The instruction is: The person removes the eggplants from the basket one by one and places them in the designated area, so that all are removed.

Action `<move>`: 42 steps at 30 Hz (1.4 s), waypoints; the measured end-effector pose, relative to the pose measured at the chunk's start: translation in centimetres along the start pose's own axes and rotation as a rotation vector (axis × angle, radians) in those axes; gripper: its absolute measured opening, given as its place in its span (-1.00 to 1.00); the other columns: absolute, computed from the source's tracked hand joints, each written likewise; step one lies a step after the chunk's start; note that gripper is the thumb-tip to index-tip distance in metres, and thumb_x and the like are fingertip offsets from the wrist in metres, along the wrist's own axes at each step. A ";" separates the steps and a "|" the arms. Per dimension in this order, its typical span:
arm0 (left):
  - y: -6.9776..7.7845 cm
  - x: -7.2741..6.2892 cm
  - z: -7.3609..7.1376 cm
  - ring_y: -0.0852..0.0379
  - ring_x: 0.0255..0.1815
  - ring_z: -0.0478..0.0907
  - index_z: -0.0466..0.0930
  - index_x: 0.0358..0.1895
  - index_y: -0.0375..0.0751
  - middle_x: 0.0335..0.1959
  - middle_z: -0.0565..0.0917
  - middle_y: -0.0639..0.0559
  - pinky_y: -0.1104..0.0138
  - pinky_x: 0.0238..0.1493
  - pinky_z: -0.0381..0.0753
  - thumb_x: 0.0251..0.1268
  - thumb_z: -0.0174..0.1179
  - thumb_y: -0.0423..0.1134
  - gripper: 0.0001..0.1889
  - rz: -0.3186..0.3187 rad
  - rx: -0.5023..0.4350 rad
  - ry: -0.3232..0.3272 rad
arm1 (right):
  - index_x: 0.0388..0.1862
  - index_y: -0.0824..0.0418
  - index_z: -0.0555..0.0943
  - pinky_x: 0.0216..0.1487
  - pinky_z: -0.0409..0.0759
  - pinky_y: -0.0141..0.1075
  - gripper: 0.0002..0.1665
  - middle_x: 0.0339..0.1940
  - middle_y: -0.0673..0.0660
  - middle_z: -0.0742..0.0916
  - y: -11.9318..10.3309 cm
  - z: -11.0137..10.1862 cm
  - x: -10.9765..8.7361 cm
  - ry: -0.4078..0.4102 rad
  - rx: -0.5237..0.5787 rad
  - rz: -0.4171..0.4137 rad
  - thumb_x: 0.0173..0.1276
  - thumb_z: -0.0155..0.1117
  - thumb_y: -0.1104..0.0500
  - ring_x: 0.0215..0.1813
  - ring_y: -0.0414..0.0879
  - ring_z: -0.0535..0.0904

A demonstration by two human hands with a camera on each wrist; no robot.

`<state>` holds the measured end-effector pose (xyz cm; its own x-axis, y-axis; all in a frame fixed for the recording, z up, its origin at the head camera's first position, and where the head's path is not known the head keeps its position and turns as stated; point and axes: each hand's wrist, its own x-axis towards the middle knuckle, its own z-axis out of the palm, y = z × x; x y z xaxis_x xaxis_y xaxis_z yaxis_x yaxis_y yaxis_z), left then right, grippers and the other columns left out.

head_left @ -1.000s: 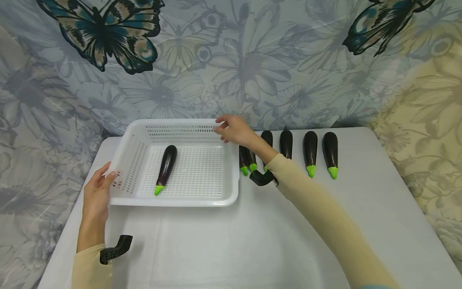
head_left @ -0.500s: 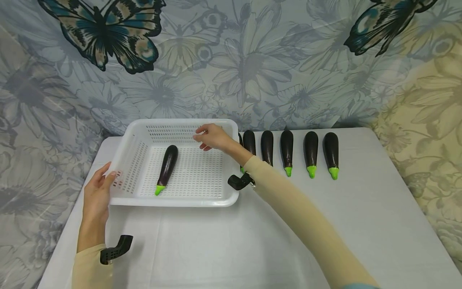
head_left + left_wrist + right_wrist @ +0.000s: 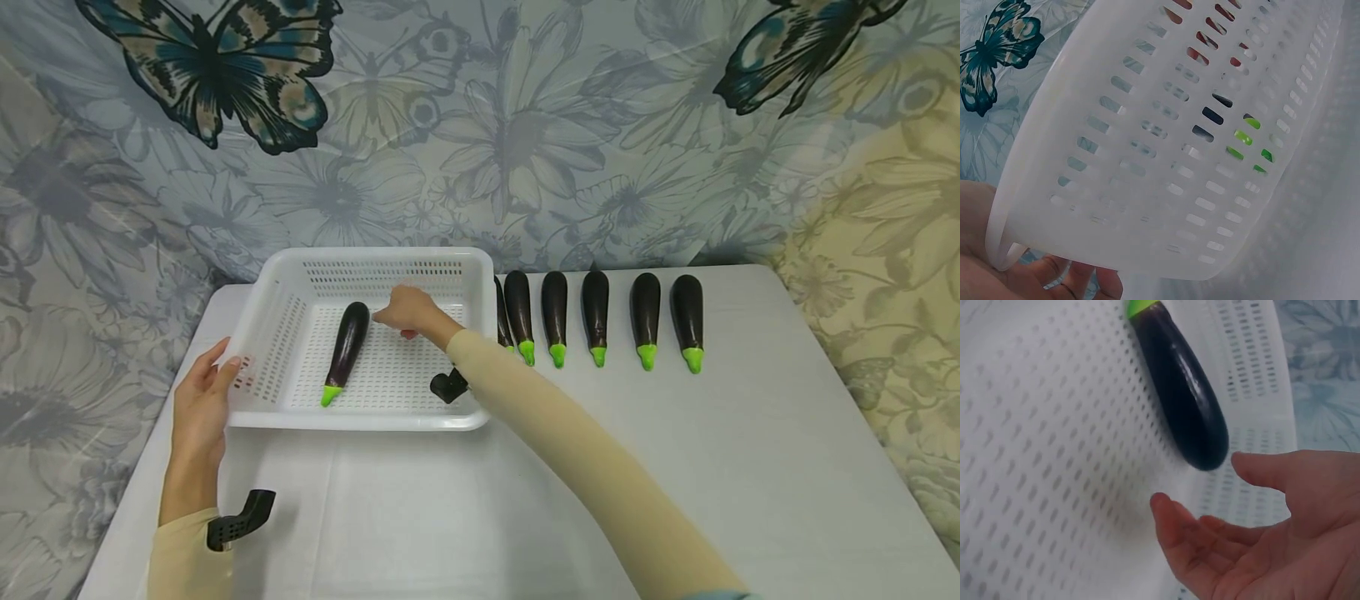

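A white plastic basket [image 3: 360,420] with slotted walls stands on the table's left part. Inside it lies one dark eggplant [image 3: 347,350] with a bright green stem end, tilted slightly. My left hand [image 3: 201,400] grips the basket's left rim, thumb on top; in the left wrist view its fingers [image 3: 1079,278] curl beneath the rim. My right hand [image 3: 412,312] hovers inside the basket just right of the eggplant's rounded end. From the right wrist, the thumb and fingers are spread apart near that end, with nothing between them.
Right of the basket, several more eggplants [image 3: 596,308] lie in a row, green ends toward me; the leftmost is partly hidden by the basket. A white cloth covers the table [image 3: 390,517]. A butterfly-patterned fabric [image 3: 517,142] hangs right behind.
My right hand has moved left and down, from the basket's back right corner to beside the eggplant inside. The left hand and the basket have stayed put.
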<state>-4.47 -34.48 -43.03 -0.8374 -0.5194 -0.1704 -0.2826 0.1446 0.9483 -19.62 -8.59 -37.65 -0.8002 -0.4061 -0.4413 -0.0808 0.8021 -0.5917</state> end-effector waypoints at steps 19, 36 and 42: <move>-1.7 1.5 -0.6 0.27 -0.02 0.54 0.40 0.39 0.24 0.19 0.53 0.08 0.50 -0.26 0.54 0.35 0.19 0.09 -0.45 0.025 -0.041 -0.015 | -0.69 0.08 0.28 -0.58 0.43 -0.38 -0.35 -0.74 -0.02 0.36 -1.8 3.8 1.8 -0.008 0.198 0.160 0.22 0.36 -0.29 -0.64 -0.11 0.41; 2.0 -1.2 0.4 0.24 0.02 0.49 0.32 0.45 0.17 0.31 0.44 -0.05 0.50 -0.26 0.52 0.42 0.10 0.10 -0.44 -0.037 0.032 -0.013 | -0.06 0.41 0.56 -0.13 0.67 -0.14 -0.48 -0.29 0.19 0.64 -2.4 4.1 1.1 -0.038 0.506 0.060 0.22 0.43 0.02 -0.23 0.10 0.68; 2.0 -1.1 0.1 0.25 0.00 0.48 0.31 0.45 0.18 0.32 0.41 -0.03 0.52 -0.29 0.55 0.41 0.11 0.09 -0.43 -0.066 -0.002 -0.033 | -0.49 0.24 0.49 -0.25 0.68 -0.17 -0.59 -0.59 0.05 0.59 -4.1 3.0 -0.6 0.000 0.325 -0.077 0.28 0.39 -0.04 -0.54 -0.06 0.64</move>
<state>-4.20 -33.54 -41.01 -0.8323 -0.4992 -0.2411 -0.3365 0.1093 0.9353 -17.08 -12.94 -36.99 -0.7993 -0.4601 -0.3865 0.0527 0.5871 -0.8078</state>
